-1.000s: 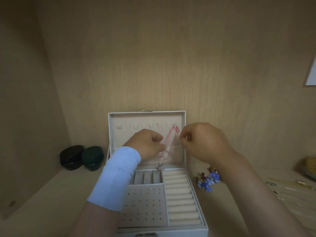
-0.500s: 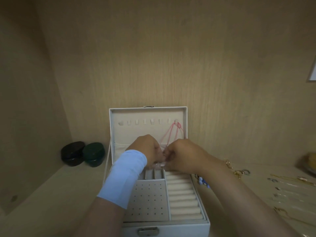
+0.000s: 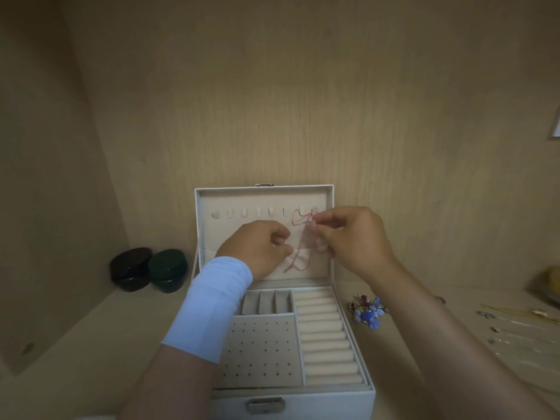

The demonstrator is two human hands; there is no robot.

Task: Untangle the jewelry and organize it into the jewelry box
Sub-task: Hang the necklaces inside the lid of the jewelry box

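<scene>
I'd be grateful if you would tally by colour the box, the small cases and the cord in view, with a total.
White jewelry box: 1
Black case: 1
Dark green case: 1
Red cord: 1
Total: 4

White box (image 3: 348,401), red cord (image 3: 298,219), tan wall (image 3: 272,101).
Box lining cream, its panel (image 3: 260,350) dotted dark; sleeve (image 3: 212,307) light blue; black case (image 3: 130,269) beside dark green case (image 3: 168,271); beads (image 3: 369,313) blue and red; wall wood-grained.
</scene>
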